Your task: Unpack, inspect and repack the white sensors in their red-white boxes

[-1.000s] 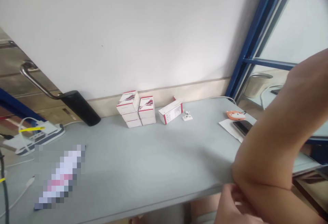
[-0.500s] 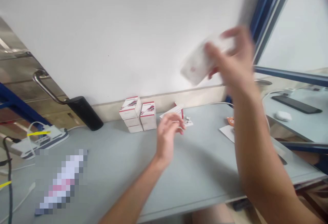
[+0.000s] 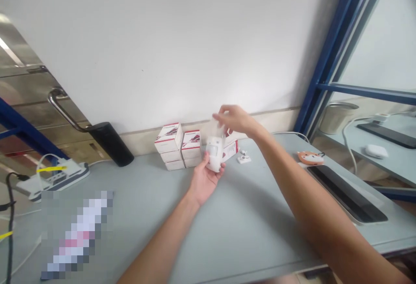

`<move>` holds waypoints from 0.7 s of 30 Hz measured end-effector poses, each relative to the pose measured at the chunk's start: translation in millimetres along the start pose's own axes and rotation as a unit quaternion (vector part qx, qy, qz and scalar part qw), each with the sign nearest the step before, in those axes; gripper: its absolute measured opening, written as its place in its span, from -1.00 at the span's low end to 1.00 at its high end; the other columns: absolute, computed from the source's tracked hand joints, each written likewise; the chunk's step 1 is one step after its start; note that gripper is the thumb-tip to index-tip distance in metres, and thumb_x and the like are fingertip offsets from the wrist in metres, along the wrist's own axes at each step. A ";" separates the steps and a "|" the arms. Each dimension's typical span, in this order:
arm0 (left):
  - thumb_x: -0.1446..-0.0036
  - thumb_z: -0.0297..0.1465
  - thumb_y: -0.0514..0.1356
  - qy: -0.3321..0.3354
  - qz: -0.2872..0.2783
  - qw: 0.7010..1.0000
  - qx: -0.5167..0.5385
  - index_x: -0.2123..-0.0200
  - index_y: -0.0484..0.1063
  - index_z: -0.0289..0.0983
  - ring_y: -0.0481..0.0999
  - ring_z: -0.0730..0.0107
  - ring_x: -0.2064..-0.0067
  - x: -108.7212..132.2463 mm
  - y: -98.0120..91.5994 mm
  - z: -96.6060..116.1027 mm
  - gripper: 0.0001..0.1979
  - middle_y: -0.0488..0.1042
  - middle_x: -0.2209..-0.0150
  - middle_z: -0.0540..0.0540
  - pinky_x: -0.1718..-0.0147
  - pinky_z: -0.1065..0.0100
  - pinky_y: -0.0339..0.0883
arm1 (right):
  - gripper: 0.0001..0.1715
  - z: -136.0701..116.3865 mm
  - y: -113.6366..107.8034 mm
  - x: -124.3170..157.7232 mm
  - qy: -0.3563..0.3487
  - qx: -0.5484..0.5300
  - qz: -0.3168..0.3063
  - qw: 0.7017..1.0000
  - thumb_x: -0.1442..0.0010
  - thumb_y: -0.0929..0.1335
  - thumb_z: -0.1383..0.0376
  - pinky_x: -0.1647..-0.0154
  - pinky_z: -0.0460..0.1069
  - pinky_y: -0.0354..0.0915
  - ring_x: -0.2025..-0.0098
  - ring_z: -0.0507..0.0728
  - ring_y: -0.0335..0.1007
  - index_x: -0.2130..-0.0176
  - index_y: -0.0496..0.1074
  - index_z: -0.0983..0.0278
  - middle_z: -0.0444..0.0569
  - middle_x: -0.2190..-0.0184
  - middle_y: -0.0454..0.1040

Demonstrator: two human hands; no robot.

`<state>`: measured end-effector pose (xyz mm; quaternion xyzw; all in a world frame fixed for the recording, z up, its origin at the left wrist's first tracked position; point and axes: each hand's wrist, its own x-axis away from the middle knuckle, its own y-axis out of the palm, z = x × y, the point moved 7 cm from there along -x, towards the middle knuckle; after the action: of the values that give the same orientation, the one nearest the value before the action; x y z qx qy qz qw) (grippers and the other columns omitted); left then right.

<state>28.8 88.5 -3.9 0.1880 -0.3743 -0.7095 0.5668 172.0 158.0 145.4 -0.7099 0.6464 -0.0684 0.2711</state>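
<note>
A white motion sensor point(image 3: 213, 156) with a small window on its front stands tilted in my left hand point(image 3: 204, 182), whose fingers are closed around its lower end. Just above it my right hand point(image 3: 234, 119) pinches a thin, see-through plastic bag point(image 3: 217, 128), blurred, which reaches down to the sensor's top. How far the bag still covers the sensor I cannot tell. Behind the sensor lies a red-and-white box point(image 3: 231, 148), partly hidden. Small white bracket parts point(image 3: 243, 158) rest on the table to its right.
Several stacked white-and-red boxes point(image 3: 172, 145) stand against the wall. To the left are a black cylinder point(image 3: 110, 143), a power strip point(image 3: 55, 180) and a pixelated item point(image 3: 78, 236). At right lie a black phone-like device point(image 3: 347, 193) and an orange animal-face case point(image 3: 310, 158).
My right hand has come down and left from high beside the wall, bringing the white item. My left hand, empty before, now holds the sensor.
</note>
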 end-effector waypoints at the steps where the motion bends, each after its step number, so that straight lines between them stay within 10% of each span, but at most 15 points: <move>1: -0.35 -0.28 0.29 -0.003 0.006 1.000 -0.002 -0.04 0.51 -0.35 0.62 0.33 0.30 0.1 -1.2 -0.7 -0.69 0.62 0.09 -0.26 0.36 0.39 0.55 | -0.69 0.7 -12.5 -3.9 -0.021 -0.021 0.075 0.997 -0.35 0.40 0.05 0.53 -0.05 0.36 0.46 0.10 0.52 0.27 0.35 0.21 0.01 0.34 0.60; 5: -0.31 -0.37 0.28 -0.005 0.008 1.000 -0.018 -0.07 0.51 -0.39 0.69 0.14 0.14 3.3 -1.0 -0.2 -0.69 0.62 0.01 -0.31 0.20 0.25 0.59 | -0.66 21.4 -32.3 -13.4 -0.075 -0.035 0.265 0.961 -0.44 0.27 0.03 0.21 0.01 0.44 0.25 0.11 0.57 -0.08 0.25 0.15 0.00 0.13 0.60; 10: -0.24 -0.38 0.31 -0.030 -0.036 0.999 -0.007 -0.06 0.48 -0.31 0.65 0.19 0.26 5.5 3.3 0.4 -0.67 0.63 -0.02 -0.34 0.28 0.24 0.51 | -0.48 63.4 12.7 -32.3 0.015 0.183 0.082 0.980 -0.34 0.36 -0.11 -0.23 0.19 0.26 -0.19 0.36 0.42 0.00 0.48 0.25 0.18 0.02 0.60; 14: -0.31 -0.15 0.22 -0.041 -0.086 0.995 0.023 -0.04 0.49 -0.31 0.53 0.25 0.39 6.8 9.5 2.0 -0.61 0.62 0.04 -0.38 0.36 0.24 0.40 | -0.49 58.7 2.2 -29.1 0.011 0.215 0.065 0.974 -0.37 0.34 -0.08 -0.41 0.27 0.01 -0.45 0.47 0.05 0.03 0.59 0.26 0.21 -0.12 0.55; 21: -0.39 -0.04 0.10 -0.040 -0.109 0.993 -0.007 -0.06 0.52 -0.32 0.53 0.17 0.34 9.0 16.5 -7.9 -0.51 0.60 0.16 -0.35 0.32 0.21 0.36 | -0.46 48.4 3.9 24.3 -0.026 0.080 0.047 0.995 -0.46 0.20 -0.11 0.10 0.04 0.33 0.13 0.18 0.50 0.02 0.52 0.19 0.02 0.08 0.61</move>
<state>42.6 76.2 4.7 0.1958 -0.3691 -0.7765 0.4716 194.0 149.1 96.5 -0.6559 0.6645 -0.0885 0.3469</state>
